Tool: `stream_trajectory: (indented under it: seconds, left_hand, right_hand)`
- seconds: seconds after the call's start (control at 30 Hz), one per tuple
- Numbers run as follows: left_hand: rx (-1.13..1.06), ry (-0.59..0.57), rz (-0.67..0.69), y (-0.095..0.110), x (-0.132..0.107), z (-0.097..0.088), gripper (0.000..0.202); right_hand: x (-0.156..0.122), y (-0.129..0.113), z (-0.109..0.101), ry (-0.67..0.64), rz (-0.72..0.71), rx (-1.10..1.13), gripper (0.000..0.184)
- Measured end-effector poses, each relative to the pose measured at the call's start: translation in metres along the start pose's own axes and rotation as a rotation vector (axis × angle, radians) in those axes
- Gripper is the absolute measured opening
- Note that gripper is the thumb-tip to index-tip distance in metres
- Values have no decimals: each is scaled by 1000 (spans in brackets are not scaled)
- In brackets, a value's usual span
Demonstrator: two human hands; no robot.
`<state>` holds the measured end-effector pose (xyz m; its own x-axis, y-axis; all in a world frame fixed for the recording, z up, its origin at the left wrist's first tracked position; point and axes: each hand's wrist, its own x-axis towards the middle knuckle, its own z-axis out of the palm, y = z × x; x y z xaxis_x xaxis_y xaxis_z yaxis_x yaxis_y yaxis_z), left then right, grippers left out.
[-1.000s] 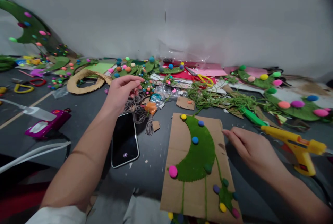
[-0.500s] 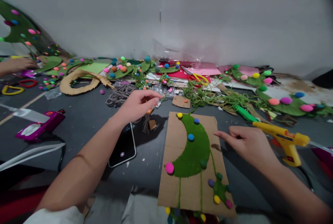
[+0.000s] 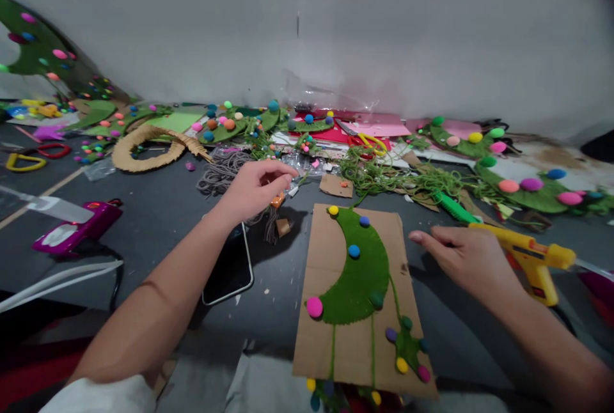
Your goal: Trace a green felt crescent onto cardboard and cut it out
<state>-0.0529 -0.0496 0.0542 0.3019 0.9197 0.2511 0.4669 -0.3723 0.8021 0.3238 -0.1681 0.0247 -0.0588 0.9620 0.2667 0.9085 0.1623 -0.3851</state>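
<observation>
A green felt crescent (image 3: 367, 279) with coloured pompoms lies on a brown cardboard sheet (image 3: 319, 240). Green cords run down from it, and a small green felt star (image 3: 407, 350) with pompoms hangs at its right. My left hand (image 3: 256, 189) is above the table, left of the cardboard's top, thumb and fingertips pinched together; whatever they hold, if anything, is too small to name. Just right of the cardboard is my right hand (image 3: 472, 258), fingers curled in and thumb side toward the crescent; its inside is hidden. A yellow glue gun (image 3: 532, 259) lies beside it.
A phone (image 3: 229, 269) lies under my left forearm. At left are a purple glue gun (image 3: 79, 227), scissors (image 3: 26, 162) and a tan ring (image 3: 139, 160). Green yarn (image 3: 378, 173), grey yarn (image 3: 223, 167) and several decorated crescents line the back by the wall.
My right hand has drawn slightly right, away from the crescent. My left hand stays nearly in place. Another person's hand at the far left has gone out of view.
</observation>
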Motion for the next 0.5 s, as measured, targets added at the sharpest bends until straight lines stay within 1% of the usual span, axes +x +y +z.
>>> stream_trajectory:
  seconds: [0.1, 0.3, 0.5]
  left_hand:
    - [22, -23, -10, -2, -1, 3, 26]
    - [-1, -45, -29, 0, -1, 7, 26]
    - [4, -64, -42, 0, -2, 8, 26]
  right_hand:
    - [0, 1, 1, -27, 15, -13, 78]
    - [1, 3, 3, -1, 14, 57, 78]
    - [1, -4, 0, -17, 31, -77, 83]
